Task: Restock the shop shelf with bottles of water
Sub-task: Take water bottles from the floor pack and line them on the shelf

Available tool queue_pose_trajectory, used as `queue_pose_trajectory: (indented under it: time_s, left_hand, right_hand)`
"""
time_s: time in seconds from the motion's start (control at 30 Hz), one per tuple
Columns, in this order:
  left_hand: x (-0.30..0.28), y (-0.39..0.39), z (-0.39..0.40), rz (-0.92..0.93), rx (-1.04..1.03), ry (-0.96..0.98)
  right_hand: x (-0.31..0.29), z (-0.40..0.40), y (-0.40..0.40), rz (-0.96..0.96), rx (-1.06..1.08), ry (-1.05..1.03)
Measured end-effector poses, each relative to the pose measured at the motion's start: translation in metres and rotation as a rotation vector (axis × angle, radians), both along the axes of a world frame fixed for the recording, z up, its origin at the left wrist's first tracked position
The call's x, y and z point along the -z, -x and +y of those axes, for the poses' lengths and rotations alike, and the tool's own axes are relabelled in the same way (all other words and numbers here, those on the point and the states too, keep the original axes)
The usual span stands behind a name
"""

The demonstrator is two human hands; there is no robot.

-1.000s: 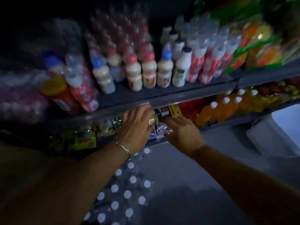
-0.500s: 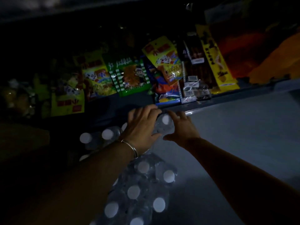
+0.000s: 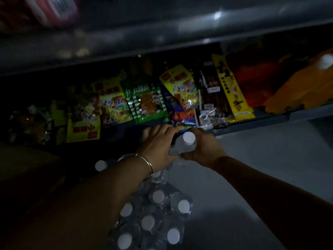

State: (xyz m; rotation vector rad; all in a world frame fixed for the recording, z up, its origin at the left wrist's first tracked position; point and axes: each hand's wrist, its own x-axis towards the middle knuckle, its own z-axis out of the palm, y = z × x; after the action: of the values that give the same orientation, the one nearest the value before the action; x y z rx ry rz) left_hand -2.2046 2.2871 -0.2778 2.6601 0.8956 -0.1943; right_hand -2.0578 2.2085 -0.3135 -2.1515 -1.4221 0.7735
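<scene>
Dim light, view tilted down past the lower shelf edge (image 3: 270,120) toward the floor.

My right hand (image 3: 203,150), just right of centre frame, has its fingers curled round a water bottle (image 3: 185,143); the white cap points up toward the camera. The bottle sits at the top end of the shrink-wrapped pack of bottles (image 3: 153,213), which runs from centre frame down to the bottom edge, white caps showing through the film.

My left hand (image 3: 158,145), bracelet (image 3: 146,163) at the wrist, lies beside it at centre, knuckles up, fingers bent down over the pack's far end. I cannot tell whether they pinch the film or only press on it.

Step in hand, as I judge it: freeing one bottle from the wrap.

- Hold the pack down with the left hand so it does not lift with the bottle.
- Pull along the bottle's own axis rather than sideways; torn film may snag the shoulder.
- Keep the grip on the body, below the cap; thin plastic will give under a squeeze.

Snack packets (image 3: 144,105) crowd the shelf across mid-frame, orange bottles (image 3: 297,91) at upper right. Where the water belongs is not visible from here.
</scene>
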Motion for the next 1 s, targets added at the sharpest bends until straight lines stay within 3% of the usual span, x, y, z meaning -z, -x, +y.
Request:
queue_pose_trajectory:
  time_s: [0.13, 0.43, 0.57, 0.7, 0.87, 1.0]
  left_hand:
    - [-0.086, -0.014, -0.001, 0.042, 0.021, 0.113]
    - [-0.38, -0.032, -0.001, -0.222, 0.085, 0.625]
    - [-0.527, -0.03, 0.004, -0.316, 0.149, 0.594]
    - [-0.658, -0.02, 0.008, -0.443, 0.109, 0.571]
    - [-0.803, -0.002, 0.007, -0.635, 0.1, 0.519]
    - [-0.9, 0.018, 0.003, -0.839, 0.078, 0.434]
  right_hand:
    - [-0.102, -0.008, -0.012, 0.079, -0.097, -0.006]
    - [-0.421, -0.026, -0.031, 0.123, -0.217, -0.214]
    - [-0.566, -0.029, -0.035, 0.202, -0.239, -0.332]
    - [-0.699, -0.027, -0.031, 0.097, -0.231, -0.539]
    - [-0.851, -0.028, -0.017, 0.185, -0.235, -0.701]
    - [-0.958, -0.017, -0.003, 0.119, -0.232, -0.803]
